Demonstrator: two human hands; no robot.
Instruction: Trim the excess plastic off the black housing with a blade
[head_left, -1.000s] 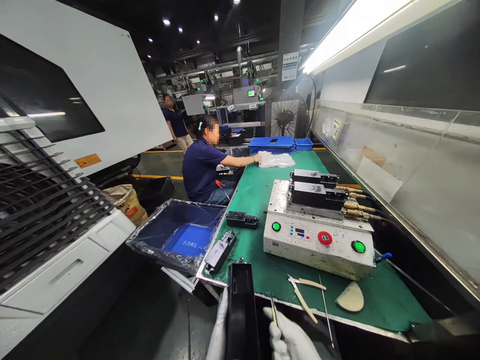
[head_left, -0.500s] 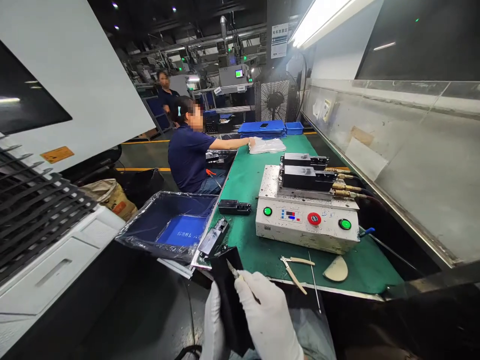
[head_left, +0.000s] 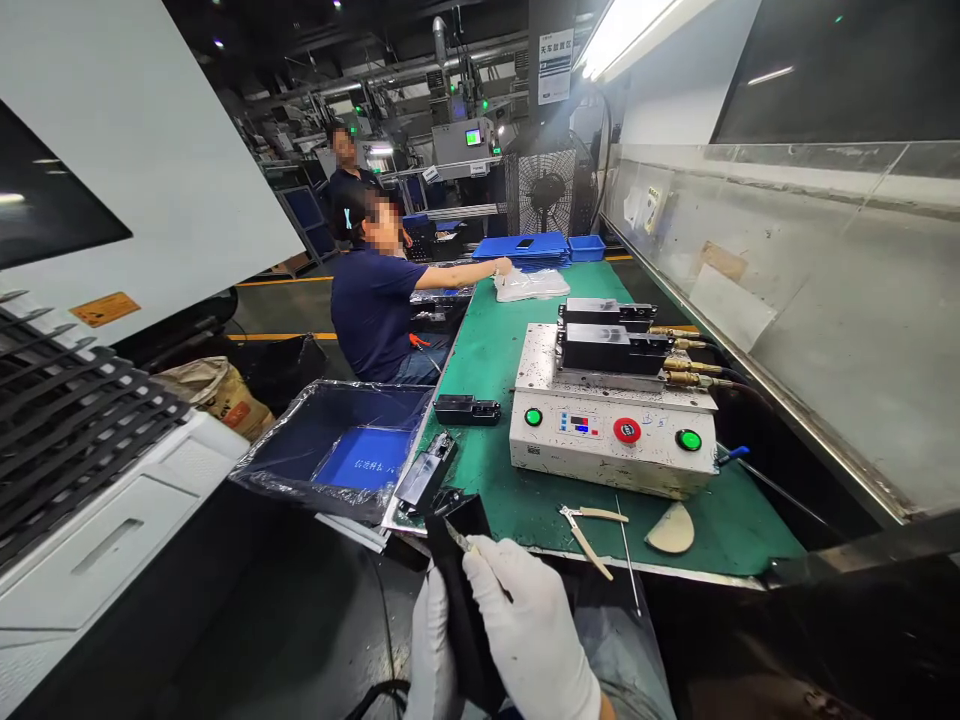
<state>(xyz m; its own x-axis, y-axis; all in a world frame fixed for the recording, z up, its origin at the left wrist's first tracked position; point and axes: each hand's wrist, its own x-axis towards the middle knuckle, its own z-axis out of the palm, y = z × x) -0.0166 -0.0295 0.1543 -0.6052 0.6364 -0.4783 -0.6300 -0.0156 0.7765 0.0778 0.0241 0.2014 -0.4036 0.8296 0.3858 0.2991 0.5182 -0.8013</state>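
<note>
Low in the head view, my left hand (head_left: 433, 640), in a white glove, is closed around a long black plastic part (head_left: 466, 620) held tilted in front of the table edge. My right hand (head_left: 532, 625), also gloved, grips a small knife (head_left: 457, 537) with a pale handle. Its blade lies at the upper end of the part; whether it touches the edge I cannot tell. Closest on the table are a black housing with a shiny top (head_left: 426, 472) and another black housing (head_left: 466, 410). Cream-handled nippers (head_left: 591, 538) lie to the right.
A white press fixture (head_left: 611, 455) with lit buttons carries two black housings. Beside the nippers are a thin metal rod (head_left: 628, 555) and a cream half-disc (head_left: 670, 529). A plastic-lined blue crate (head_left: 360, 460) stands left. A co-worker (head_left: 379, 310) reaches to white bags (head_left: 532, 286).
Both hands and the black part appear slightly further right, the knife still at its upper end. The standing person in the background has shifted right. The co-worker's hand remains at the bags.
</note>
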